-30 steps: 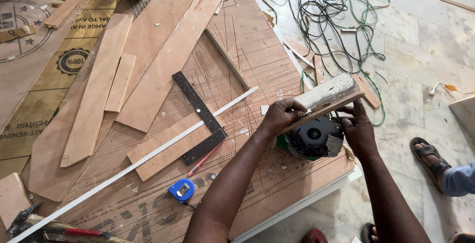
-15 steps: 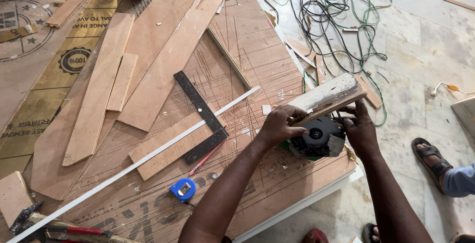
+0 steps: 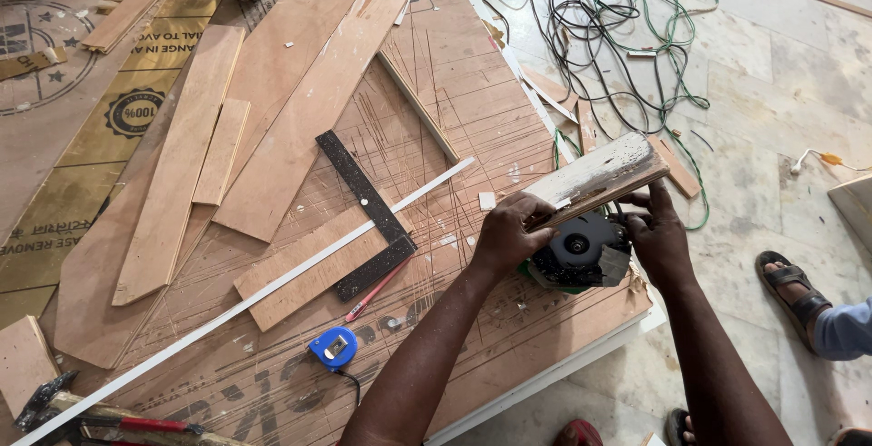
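My left hand grips the near end of a short whitish wooden block, held tilted over a dark circular saw with a green body. My right hand rests against the saw's right side, fingers curled on it just under the block. Both sit at the right edge of a scratched plywood sheet. Part of the saw is hidden behind my hands.
On the sheet lie a black try square, a long white strip, a red pencil, a blue tape measure and several plywood offcuts. Tangled cables cover the floor beyond. Another person's sandalled foot is at right.
My hands, the block and the saw have stayed almost in place; the block has shifted only slightly over the saw.
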